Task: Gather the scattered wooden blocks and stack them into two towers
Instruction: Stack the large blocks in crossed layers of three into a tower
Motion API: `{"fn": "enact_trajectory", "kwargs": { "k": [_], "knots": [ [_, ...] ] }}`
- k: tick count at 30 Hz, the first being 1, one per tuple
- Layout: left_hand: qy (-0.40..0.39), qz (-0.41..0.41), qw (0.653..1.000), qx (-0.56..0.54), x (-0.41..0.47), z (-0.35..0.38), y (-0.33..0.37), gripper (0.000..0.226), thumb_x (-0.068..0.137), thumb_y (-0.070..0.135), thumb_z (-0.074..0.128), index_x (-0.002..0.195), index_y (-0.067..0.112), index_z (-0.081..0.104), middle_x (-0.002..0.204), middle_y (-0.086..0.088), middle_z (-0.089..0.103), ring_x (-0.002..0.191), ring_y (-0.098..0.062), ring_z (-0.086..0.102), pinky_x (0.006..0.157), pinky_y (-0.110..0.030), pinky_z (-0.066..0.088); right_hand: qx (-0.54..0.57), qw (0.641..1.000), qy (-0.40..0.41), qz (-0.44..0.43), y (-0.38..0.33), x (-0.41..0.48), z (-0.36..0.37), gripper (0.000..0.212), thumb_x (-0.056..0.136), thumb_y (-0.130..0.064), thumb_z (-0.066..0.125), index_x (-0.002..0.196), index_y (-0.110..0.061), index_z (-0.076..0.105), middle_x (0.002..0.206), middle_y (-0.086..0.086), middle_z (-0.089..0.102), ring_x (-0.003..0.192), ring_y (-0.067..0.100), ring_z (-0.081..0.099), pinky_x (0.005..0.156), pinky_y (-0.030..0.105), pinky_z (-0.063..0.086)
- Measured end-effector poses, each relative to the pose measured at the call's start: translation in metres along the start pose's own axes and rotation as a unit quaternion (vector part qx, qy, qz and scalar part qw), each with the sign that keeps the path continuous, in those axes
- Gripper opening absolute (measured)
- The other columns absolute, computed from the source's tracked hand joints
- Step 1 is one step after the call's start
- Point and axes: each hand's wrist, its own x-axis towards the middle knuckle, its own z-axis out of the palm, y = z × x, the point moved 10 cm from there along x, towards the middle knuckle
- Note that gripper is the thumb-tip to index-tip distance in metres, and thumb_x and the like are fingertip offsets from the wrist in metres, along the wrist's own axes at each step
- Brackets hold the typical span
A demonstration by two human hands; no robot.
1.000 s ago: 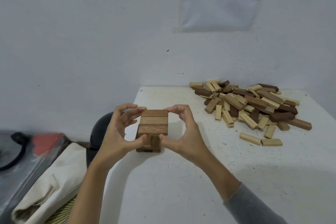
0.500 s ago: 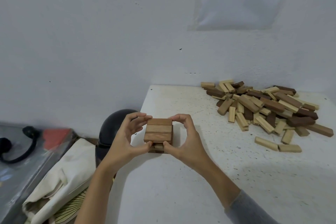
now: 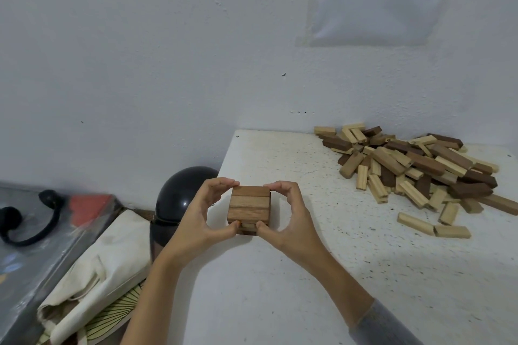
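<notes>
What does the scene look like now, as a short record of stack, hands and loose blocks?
stack: low stack on the table near its left edge, three brown blocks across the top
left hand: left hand grips the stack's left side
right hand: right hand grips its right side
loose blocks: mixed light and dark pile at far right
strays: two light blocks lying nearer than the pile
second tower: none visible
</notes>
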Motion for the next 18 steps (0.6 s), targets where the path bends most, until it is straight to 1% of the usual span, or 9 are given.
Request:
{"fn": "enact_trajectory", "kwargs": {
  "k": [4, 7, 10, 12, 14, 15, 16, 17, 18],
  "knots": [
    [-0.007, -0.009, 1.0, -0.015, -0.001, 0.003, -0.002, 0.062, 0.068, 0.018, 0.072, 0.126, 0.021, 0.049, 0.129, 0.001, 0.058, 0.128, -0.019, 0.049, 0.102, -0.016, 0.037, 0.004, 1.0, -0.006, 0.008, 0.001, -0.001, 0.002, 0.058, 0.065, -0.022, 0.068, 0.117, -0.032, 0.044, 0.124, -0.014, 0.05, 0.123, 0.004, 0.042, 0.094, 0.0, 0.027],
    [-0.016, -0.018, 1.0, -0.018, -0.004, 0.005, -0.004, 0.068, 0.07, 0.023, 0.073, 0.132, 0.025, 0.045, 0.136, 0.007, 0.053, 0.135, -0.014, 0.043, 0.109, -0.022, 0.036, 0.0, 1.0, -0.013, 0.004, 0.0, -0.002, 0.001, 0.061, 0.067, -0.02, 0.069, 0.122, -0.03, 0.043, 0.13, -0.012, 0.048, 0.127, 0.003, 0.039, 0.093, -0.003, 0.024],
    [-0.011, -0.043, 0.999, -0.028, -0.008, 0.002, -0.01, 0.08, 0.074, 0.032, 0.072, 0.144, 0.033, 0.033, 0.147, 0.018, 0.041, 0.139, -0.001, 0.032, 0.113, -0.024, 0.029, 0.005, 0.999, -0.049, 0.003, 0.001, -0.007, 0.003, 0.074, 0.07, -0.022, 0.068, 0.135, -0.033, 0.035, 0.142, -0.018, 0.036, 0.134, -0.006, 0.027, 0.096, -0.006, 0.018],
    [0.032, -0.072, 0.994, -0.076, -0.009, -0.004, -0.011, 0.067, 0.081, 0.034, 0.063, 0.141, 0.042, 0.035, 0.143, 0.028, 0.042, 0.134, 0.01, 0.034, 0.11, -0.023, 0.029, 0.059, 0.997, -0.045, 0.022, 0.004, -0.011, 0.003, 0.076, 0.073, -0.023, 0.063, 0.14, -0.038, 0.031, 0.147, -0.021, 0.03, 0.136, -0.007, 0.023, 0.097, -0.004, 0.02],
    [0.105, -0.127, 0.975, -0.147, -0.012, -0.004, -0.018, 0.043, 0.096, 0.03, 0.048, 0.135, 0.046, 0.041, 0.128, 0.035, 0.049, 0.122, 0.016, 0.042, 0.102, -0.016, 0.036, 0.134, 0.989, 0.003, 0.064, 0.011, -0.016, 0.001, 0.072, 0.075, -0.029, 0.055, 0.143, -0.04, 0.031, 0.149, -0.018, 0.031, 0.137, -0.001, 0.026, 0.096, 0.005, 0.026],
    [0.136, -0.15, 0.963, -0.179, -0.015, -0.002, -0.021, 0.035, 0.101, 0.028, 0.04, 0.131, 0.044, 0.045, 0.122, 0.034, 0.053, 0.116, 0.017, 0.046, 0.096, -0.012, 0.039, 0.163, 0.983, 0.027, 0.084, 0.014, -0.019, 0.003, 0.069, 0.08, -0.032, 0.053, 0.144, -0.039, 0.031, 0.149, -0.016, 0.031, 0.137, 0.002, 0.027, 0.094, 0.008, 0.027],
    [0.158, -0.166, 0.953, -0.196, -0.017, 0.004, -0.025, 0.032, 0.102, 0.031, 0.036, 0.128, 0.043, 0.05, 0.119, 0.031, 0.057, 0.114, 0.016, 0.049, 0.096, -0.012, 0.04, 0.185, 0.977, 0.047, 0.099, 0.017, -0.021, 0.007, 0.062, 0.088, -0.032, 0.051, 0.147, -0.036, 0.029, 0.15, -0.015, 0.031, 0.137, 0.002, 0.028, 0.091, 0.007, 0.028],
    [0.17, -0.18, 0.946, -0.21, -0.018, 0.012, -0.027, 0.03, 0.102, 0.036, 0.036, 0.125, 0.043, 0.055, 0.12, 0.027, 0.06, 0.116, 0.011, 0.051, 0.1, -0.016, 0.039, 0.203, 0.971, 0.061, 0.11, 0.019, -0.023, 0.011, 0.055, 0.097, -0.028, 0.046, 0.149, -0.033, 0.026, 0.152, -0.015, 0.029, 0.137, 0.0, 0.028, 0.088, 0.003, 0.029],
    [0.182, -0.187, 0.937, -0.233, -0.018, 0.018, -0.029, 0.031, 0.102, 0.04, 0.035, 0.12, 0.04, 0.061, 0.119, 0.024, 0.063, 0.117, 0.006, 0.054, 0.1, -0.02, 0.04, 0.218, 0.966, 0.07, 0.12, 0.02, -0.025, 0.016, 0.05, 0.103, -0.024, 0.038, 0.15, -0.031, 0.024, 0.153, -0.016, 0.027, 0.135, -0.004, 0.028, 0.084, -0.001, 0.031]
  ]
}}
